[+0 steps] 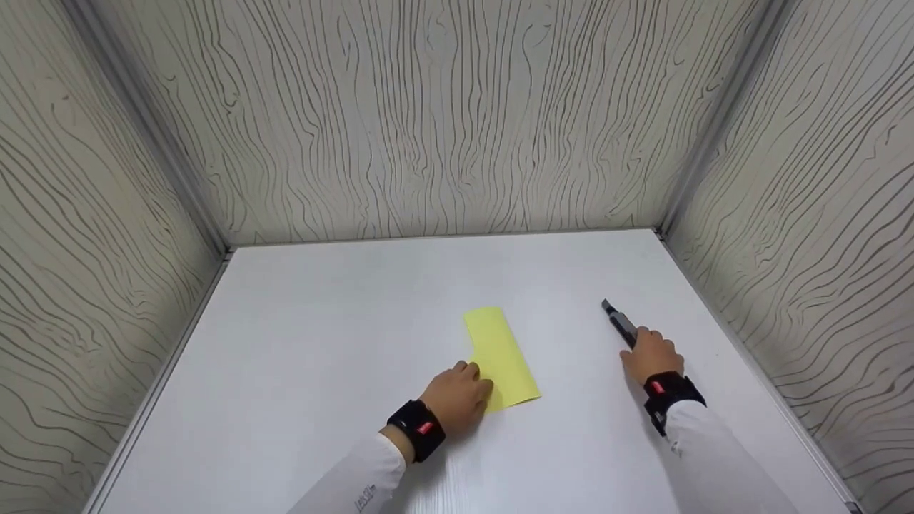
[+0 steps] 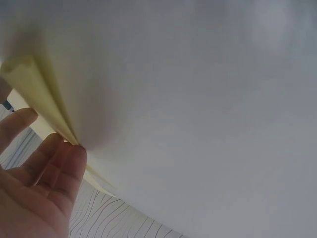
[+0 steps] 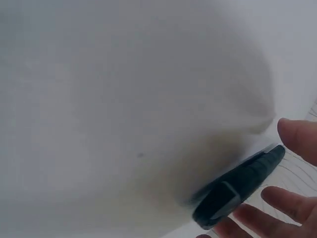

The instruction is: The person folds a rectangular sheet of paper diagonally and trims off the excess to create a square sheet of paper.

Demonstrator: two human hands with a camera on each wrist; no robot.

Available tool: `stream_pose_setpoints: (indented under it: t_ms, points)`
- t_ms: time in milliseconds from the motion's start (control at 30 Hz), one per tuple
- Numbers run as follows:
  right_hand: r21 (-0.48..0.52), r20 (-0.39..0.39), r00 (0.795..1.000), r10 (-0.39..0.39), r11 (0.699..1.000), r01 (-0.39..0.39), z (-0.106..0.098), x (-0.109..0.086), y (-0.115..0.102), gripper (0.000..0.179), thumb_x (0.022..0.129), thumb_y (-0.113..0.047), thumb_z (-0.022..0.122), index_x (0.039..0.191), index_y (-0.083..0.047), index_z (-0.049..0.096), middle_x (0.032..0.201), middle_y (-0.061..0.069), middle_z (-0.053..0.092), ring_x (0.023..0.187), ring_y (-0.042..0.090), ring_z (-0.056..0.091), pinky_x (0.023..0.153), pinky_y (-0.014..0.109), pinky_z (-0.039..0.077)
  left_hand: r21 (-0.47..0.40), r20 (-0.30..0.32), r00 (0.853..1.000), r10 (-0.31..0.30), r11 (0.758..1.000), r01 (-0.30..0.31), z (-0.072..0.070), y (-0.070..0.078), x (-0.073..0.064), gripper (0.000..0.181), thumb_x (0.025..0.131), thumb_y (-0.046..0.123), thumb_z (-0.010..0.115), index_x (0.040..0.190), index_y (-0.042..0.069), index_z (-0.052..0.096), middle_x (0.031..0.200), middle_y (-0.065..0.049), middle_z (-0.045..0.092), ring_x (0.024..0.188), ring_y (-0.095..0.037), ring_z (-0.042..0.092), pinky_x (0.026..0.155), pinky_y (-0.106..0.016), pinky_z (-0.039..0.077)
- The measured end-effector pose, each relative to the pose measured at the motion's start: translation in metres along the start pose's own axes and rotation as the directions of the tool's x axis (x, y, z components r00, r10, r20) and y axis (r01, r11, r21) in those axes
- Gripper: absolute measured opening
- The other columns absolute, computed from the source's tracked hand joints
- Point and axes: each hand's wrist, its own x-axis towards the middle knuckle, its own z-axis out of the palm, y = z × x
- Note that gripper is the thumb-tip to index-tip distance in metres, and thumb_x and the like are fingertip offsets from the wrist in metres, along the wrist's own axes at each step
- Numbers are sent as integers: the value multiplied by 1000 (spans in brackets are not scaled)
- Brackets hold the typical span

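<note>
A sheet of yellow paper [image 1: 500,357] lies near the middle of the white table, with a fold showing at its lower left. My left hand [image 1: 457,396] pinches that folded edge; in the left wrist view the fingertips [image 2: 74,153] meet the creased paper [image 2: 37,89]. Off to the right rests a grey and black utility knife [image 1: 623,325], its blade end pointing away from me. Over its rear end is my right hand [image 1: 651,355]. The right wrist view shows the knife [image 3: 240,183] lying along the loosely spread fingers, with the thumb [image 3: 299,139] standing off from it.
The white table [image 1: 343,307] is enclosed by wood-grain panels [image 1: 443,121] at the back and both sides. Grey metal posts [image 1: 161,135] mark the corners. Both wrists wear black bands [image 1: 421,430].
</note>
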Motion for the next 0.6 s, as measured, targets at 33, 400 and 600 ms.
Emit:
stream_pose_setpoints:
  t_ms: [33,400,600]
  points:
    - [14,-4,1000,-6,1000,6,1,0,2,53,101,-13,69,137,22,54,117,42,65,105,59,66,87,71,55,-3,0,1000,0,1000,0,0,0,0,6,101,22,70,99,19,75,96,-2,64,83,-17,53,67,-29,48]
    - [46,75,997,-22,999,18,-2,-1,-7,60,91,-7,63,142,22,48,111,42,59,88,47,64,80,61,56,22,-41,999,-29,999,30,1,-3,3,7,103,20,69,101,16,75,95,-4,65,85,-20,57,67,-30,51]
    - [39,155,987,-29,999,23,1,-9,-13,49,90,-10,64,127,19,50,99,30,64,78,37,63,70,52,55,32,-55,998,-41,999,43,0,-3,2,7,102,18,69,98,14,73,94,-5,66,84,-21,58,67,-31,51]
